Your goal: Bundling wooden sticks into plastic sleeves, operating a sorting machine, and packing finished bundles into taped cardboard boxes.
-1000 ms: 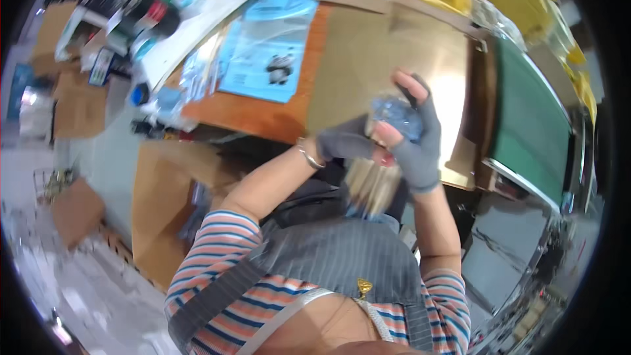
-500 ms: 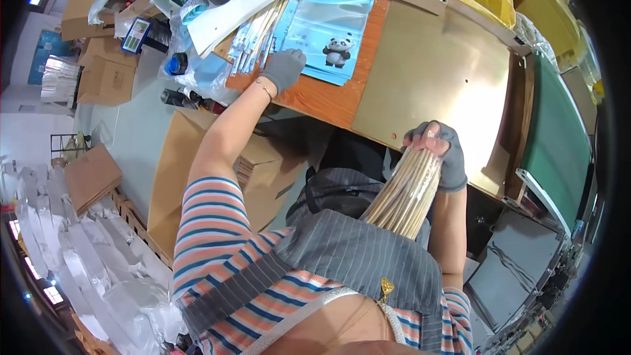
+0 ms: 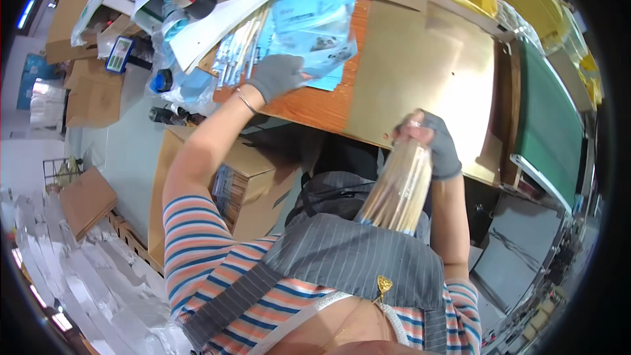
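Both hands in grey knit gloves: left grip [image 3: 277,75], right grip [image 3: 437,144]. Thin metal bangle [image 3: 244,100] on left wrist. Short-sleeved tee w/ orange, white & blue stripes [image 3: 197,236]. Grey pinstriped apron [image 3: 355,260], small gold pin [image 3: 383,283] on front.

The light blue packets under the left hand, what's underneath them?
The left hand presses light blue packets lying on the orange-brown tabletop. A white sheet overlaps their far edge. Anything beneath the stack is hidden.
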A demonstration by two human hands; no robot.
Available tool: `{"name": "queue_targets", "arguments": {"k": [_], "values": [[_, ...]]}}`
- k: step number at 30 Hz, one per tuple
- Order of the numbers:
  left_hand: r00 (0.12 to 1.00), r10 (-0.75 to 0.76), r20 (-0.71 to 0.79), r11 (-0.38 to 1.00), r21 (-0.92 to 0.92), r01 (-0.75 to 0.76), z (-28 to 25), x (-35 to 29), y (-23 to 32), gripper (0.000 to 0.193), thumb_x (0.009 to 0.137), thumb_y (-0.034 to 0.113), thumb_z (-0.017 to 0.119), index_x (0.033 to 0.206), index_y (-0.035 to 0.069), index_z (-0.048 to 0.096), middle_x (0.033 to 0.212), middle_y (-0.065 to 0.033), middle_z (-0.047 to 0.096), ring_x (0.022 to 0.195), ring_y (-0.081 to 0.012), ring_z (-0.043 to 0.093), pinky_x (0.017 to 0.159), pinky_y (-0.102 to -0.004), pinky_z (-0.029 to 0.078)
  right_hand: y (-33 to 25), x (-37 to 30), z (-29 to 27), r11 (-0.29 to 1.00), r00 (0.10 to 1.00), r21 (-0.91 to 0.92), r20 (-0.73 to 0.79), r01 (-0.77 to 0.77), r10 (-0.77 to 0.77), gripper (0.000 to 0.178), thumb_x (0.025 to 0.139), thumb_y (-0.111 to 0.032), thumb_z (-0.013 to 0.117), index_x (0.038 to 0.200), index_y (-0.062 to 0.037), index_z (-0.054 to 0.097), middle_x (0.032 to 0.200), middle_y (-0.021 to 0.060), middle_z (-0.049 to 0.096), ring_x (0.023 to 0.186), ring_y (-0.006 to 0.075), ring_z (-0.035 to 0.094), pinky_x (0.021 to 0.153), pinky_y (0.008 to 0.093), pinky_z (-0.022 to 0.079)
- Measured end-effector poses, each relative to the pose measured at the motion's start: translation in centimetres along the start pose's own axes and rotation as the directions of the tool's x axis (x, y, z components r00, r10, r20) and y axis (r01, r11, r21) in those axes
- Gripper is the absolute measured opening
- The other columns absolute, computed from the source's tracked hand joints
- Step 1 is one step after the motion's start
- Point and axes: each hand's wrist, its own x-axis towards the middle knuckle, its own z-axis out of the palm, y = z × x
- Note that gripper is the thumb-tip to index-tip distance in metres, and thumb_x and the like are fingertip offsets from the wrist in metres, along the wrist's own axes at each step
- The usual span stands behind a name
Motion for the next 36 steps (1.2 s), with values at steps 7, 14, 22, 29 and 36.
{"name": "queue_targets", "arguments": {"k": [7, 14, 22, 29, 36], "values": [[0.982, -0.089, -0.167, 0.220, -0.965, -0.144, 13.7, 3.1, 13.7, 0.029, 0.089, 0.034, 0.052, 0.095, 0.009, 0.066, 0.078, -0.0176, 0.065, 0.069, -0.0365, 0.063, 0.060, -0.0469, 0.048, 2.2, 2.7, 0.2, 0.967, 0.973, 0.133, 0.107, -0.216, 0.203, 0.052, 0.078, -0.015, 0.060, 0.125, 0.0037, 0.050, 0.082, 0.0091, 0.063, 0.079, 0.0191, 0.062, 0.072, 0.0293, 0.050], [0.741, -0.152, -0.654, 0.820, -0.502, -0.275, 14.0, 2.6, 17.0, 0.029, 0.090, 0.032, 0.053, 0.079, 0.006, 0.061, 0.068, -0.0181, 0.060, 0.063, -0.0375, 0.059, 0.056, -0.0462, 0.045, 4.8, 1.4, -2.8, 0.941, 0.970, 0.240, -0.003, -0.237, 0.245, 0.044, 0.079, -0.013, 0.057, 0.120, 0.0014, 0.053, 0.084, 0.0078, 0.062, 0.074, 0.0203, 0.063, 0.073, 0.0307, 0.053], [0.586, 0.453, -0.672, 0.739, -0.085, -0.668, 6.3, 0.2, 19.0, 0.030, 0.088, 0.033, 0.058, 0.079, 0.004, 0.058, 0.072, -0.0112, 0.057, 0.064, -0.0294, 0.057, 0.060, -0.0400, 0.045, 6.1, 1.0, -2.9, 0.843, 0.990, 0.531, -0.052, -0.085, 0.132, 0.024, 0.095, -0.028, 0.049, 0.104, -0.0066, 0.056, 0.088, 0.0111, 0.061, 0.064, 0.0173, 0.061, 0.062, 0.0304, 0.053], [0.684, 0.492, -0.539, 0.579, -0.384, -0.719, 5.8, -8.6, 21.1, 0.017, 0.083, 0.020, 0.064, 0.076, 0.005, 0.059, 0.063, -0.0087, 0.054, 0.053, -0.0270, 0.055, 0.050, -0.0378, 0.044, 10.0, -14.9, 1.2, 0.966, 0.885, -0.003, -0.402, -0.259, 0.236, 0.030, 0.088, -0.030, 0.061, 0.105, -0.0050, 0.060, 0.094, 0.0097, 0.067, 0.070, 0.0188, 0.061, 0.068, 0.0314, 0.052], [0.958, 0.150, -0.244, 0.597, -0.750, -0.284, -6.9, -1.2, 23.3, 0.038, 0.093, 0.035, 0.054, 0.083, -0.001, 0.064, 0.062, -0.0185, 0.055, 0.054, -0.0294, 0.054, 0.053, -0.0367, 0.042, -5.0, -7.3, -1.8, 0.314, 0.673, -0.943, -0.164, 0.107, -0.721, 0.019, 0.082, -0.020, 0.067, 0.084, -0.0033, 0.059, 0.065, 0.0105, 0.057, 0.055, 0.0230, 0.056, 0.055, 0.0311, 0.045]]}}
